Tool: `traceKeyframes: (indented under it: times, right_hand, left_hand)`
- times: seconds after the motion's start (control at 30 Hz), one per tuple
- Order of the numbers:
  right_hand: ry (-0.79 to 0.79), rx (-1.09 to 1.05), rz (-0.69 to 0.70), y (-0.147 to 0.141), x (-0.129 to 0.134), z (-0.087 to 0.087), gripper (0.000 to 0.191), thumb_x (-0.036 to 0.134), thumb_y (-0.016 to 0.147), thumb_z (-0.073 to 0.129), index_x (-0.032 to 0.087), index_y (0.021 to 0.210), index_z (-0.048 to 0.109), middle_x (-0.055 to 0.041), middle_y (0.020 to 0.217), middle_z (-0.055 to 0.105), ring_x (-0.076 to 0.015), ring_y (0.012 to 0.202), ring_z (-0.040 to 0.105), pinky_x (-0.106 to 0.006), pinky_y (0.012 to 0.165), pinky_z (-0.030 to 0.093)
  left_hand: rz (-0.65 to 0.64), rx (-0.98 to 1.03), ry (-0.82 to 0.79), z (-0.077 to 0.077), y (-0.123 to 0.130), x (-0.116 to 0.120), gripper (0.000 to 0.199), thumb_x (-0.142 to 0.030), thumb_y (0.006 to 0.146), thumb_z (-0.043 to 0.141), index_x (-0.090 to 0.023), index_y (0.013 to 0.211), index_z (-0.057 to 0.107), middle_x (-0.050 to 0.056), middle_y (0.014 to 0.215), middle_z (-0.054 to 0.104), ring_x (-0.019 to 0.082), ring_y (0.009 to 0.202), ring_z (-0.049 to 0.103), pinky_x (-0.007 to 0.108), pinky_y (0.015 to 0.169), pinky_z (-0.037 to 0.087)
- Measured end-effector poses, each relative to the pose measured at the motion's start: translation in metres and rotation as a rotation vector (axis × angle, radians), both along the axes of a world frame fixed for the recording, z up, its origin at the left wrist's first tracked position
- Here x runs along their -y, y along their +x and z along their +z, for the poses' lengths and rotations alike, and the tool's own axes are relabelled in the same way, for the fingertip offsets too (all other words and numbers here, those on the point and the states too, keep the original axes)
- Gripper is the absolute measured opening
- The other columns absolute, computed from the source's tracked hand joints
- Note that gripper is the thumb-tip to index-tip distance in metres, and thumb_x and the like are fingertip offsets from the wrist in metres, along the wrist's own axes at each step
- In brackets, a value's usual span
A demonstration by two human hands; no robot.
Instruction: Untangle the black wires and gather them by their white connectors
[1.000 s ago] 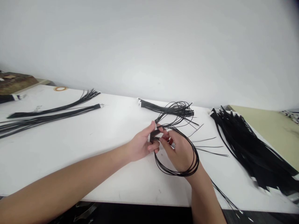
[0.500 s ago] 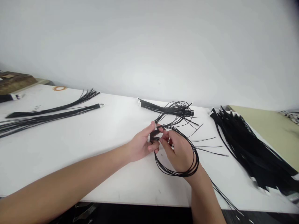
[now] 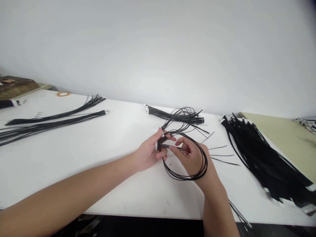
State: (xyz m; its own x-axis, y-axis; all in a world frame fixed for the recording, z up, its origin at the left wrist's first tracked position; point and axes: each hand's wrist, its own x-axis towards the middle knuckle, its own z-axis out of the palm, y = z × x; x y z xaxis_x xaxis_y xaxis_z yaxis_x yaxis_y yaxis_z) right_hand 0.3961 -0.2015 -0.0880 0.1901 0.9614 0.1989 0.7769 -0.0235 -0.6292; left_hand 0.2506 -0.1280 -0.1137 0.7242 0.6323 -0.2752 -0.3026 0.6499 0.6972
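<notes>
My left hand (image 3: 155, 148) is closed around the taped end of a bundle of thin black wires (image 3: 184, 178), with a bit of white showing at the thumb. From there the wires curve in a big loop around my right hand (image 3: 191, 153). The right thumb and fingers pinch a few wires a short way from the taped end; the exact grip is partly hidden. Loose wire ends stick out to the right behind the right hand, and others hang past the right forearm over the table's front edge.
Another bundle of black wires (image 3: 160, 112) with white ends lies behind the hands. Long wire bundles (image 3: 59, 125) stretch across the left of the white table (image 3: 118, 184). A large pile of black sleeved cables (image 3: 266, 158) lies on the right. An orange ring (image 3: 63, 94) rests far left.
My right hand has slid slightly away from the left along the wires, its fingers a little more spread. The wire loop has shifted up and a bit left.
</notes>
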Motion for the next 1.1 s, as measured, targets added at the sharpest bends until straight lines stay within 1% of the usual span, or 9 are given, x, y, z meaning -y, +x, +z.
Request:
traceKeyframes:
  times: [0.1, 0.23, 0.37, 0.47, 0.6, 0.7, 0.9, 1.0, 1.1]
  right_hand:
    - [0.106, 0.023, 0.006, 0.006, 0.0, 0.0, 0.014, 0.035, 0.081, 0.058, 0.022, 0.078, 0.063, 0.0016, 0.066, 0.053, -0.0106, 0.057, 0.046, -0.023, 0.054, 0.036]
    - [0.304, 0.102, -0.01, 0.012, -0.002, -0.003, 0.019, 0.031, 0.085, 0.052, 0.024, 0.087, 0.069, -0.0037, 0.079, 0.059, -0.0149, 0.071, 0.051, -0.03, 0.069, 0.039]
    - [0.464, 0.292, -0.235, 0.015, 0.001, -0.004, 0.016, 0.033, 0.083, 0.057, 0.027, 0.087, 0.072, -0.0048, 0.086, 0.058, -0.0166, 0.073, 0.047, -0.039, 0.08, 0.032]
    - [0.512, 0.32, -0.412, 0.017, 0.004, -0.003, 0.016, 0.036, 0.082, 0.059, 0.029, 0.085, 0.073, -0.0036, 0.079, 0.053, -0.0153, 0.068, 0.044, -0.04, 0.077, 0.028]
    - [0.47, 0.227, -0.5, 0.019, 0.005, 0.0, 0.02, 0.038, 0.084, 0.057, 0.027, 0.081, 0.074, 0.0009, 0.058, 0.047, -0.0118, 0.057, 0.042, -0.035, 0.07, 0.027]
    - [0.499, 0.21, -0.576, 0.019, 0.003, 0.002, 0.022, 0.041, 0.082, 0.059, 0.025, 0.078, 0.073, 0.001, 0.057, 0.054, -0.0133, 0.058, 0.048, -0.036, 0.072, 0.03]
    - [0.623, -0.017, -0.547, 0.017, 0.002, 0.007, 0.022, 0.036, 0.078, 0.064, 0.022, 0.094, 0.071, -0.0051, 0.084, 0.069, -0.0173, 0.069, 0.058, -0.034, 0.065, 0.047]
    - [0.658, -0.27, -0.521, 0.012, 0.003, 0.01, 0.026, 0.032, 0.08, 0.061, 0.019, 0.101, 0.068, -0.0075, 0.096, 0.069, -0.0172, 0.076, 0.062, -0.037, 0.072, 0.052]
    - [0.766, -0.527, -0.543, 0.009, 0.001, 0.013, 0.026, 0.03, 0.08, 0.061, 0.017, 0.102, 0.066, -0.008, 0.097, 0.067, -0.0167, 0.082, 0.063, -0.038, 0.077, 0.054]
  left_hand:
    - [0.02, -0.015, -0.02, 0.002, 0.001, 0.0, 0.034, -0.055, 0.085, 0.047, -0.021, 0.087, 0.052, -0.004, 0.097, 0.061, 0.0, 0.036, 0.031, 0.023, 0.049, 0.043]
    - [0.045, -0.012, -0.064, 0.002, 0.001, -0.001, 0.034, -0.055, 0.084, 0.048, -0.021, 0.086, 0.052, -0.004, 0.101, 0.062, 0.0, 0.035, 0.03, 0.022, 0.047, 0.042]
    - [0.042, -0.006, -0.08, 0.001, 0.002, -0.002, 0.036, -0.057, 0.082, 0.049, -0.022, 0.086, 0.053, -0.005, 0.102, 0.063, 0.0, 0.034, 0.031, 0.022, 0.046, 0.042]
    - [0.038, -0.018, -0.067, 0.001, 0.002, -0.002, 0.037, -0.058, 0.082, 0.049, -0.021, 0.085, 0.052, -0.004, 0.101, 0.063, 0.0, 0.034, 0.031, 0.022, 0.046, 0.042]
    - [0.031, -0.057, -0.036, 0.003, 0.003, -0.001, 0.038, -0.058, 0.083, 0.047, -0.02, 0.086, 0.05, -0.001, 0.098, 0.063, 0.0, 0.034, 0.031, 0.023, 0.046, 0.041]
    - [0.012, -0.081, -0.008, 0.003, 0.003, -0.001, 0.038, -0.057, 0.084, 0.045, -0.019, 0.087, 0.05, 0.0, 0.1, 0.063, 0.0, 0.034, 0.032, 0.023, 0.047, 0.042]
    - [-0.038, -0.065, 0.043, 0.0, 0.003, -0.001, 0.035, -0.054, 0.086, 0.046, -0.019, 0.089, 0.051, 0.001, 0.095, 0.061, 0.0, 0.035, 0.033, 0.024, 0.048, 0.042]
    - [-0.049, -0.071, 0.074, 0.0, 0.003, -0.001, 0.037, -0.055, 0.086, 0.043, -0.019, 0.09, 0.051, 0.0, 0.089, 0.059, 0.0, 0.035, 0.032, 0.024, 0.048, 0.043]
    - [-0.074, -0.08, 0.088, 0.0, 0.002, -0.001, 0.038, -0.056, 0.086, 0.042, -0.019, 0.09, 0.05, -0.001, 0.086, 0.056, 0.0, 0.036, 0.032, 0.024, 0.049, 0.043]
